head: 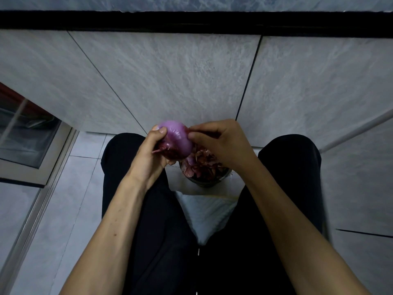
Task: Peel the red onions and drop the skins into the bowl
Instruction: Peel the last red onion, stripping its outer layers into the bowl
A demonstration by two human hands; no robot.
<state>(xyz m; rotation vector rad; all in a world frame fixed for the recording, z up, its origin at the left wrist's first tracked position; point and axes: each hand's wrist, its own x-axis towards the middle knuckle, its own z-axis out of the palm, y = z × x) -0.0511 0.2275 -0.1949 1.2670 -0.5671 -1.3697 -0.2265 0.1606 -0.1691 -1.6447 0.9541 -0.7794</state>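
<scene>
Peeling an onion over the bowl

My left hand grips the onion just above the bowl, so scraps fall in; my right hand pinches skin at its right side, the grip pressed together.

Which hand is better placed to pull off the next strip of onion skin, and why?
The right hand: it pinches skin at the onion's edge, directly above the bowl, while the left hand grips the onion.
</scene>
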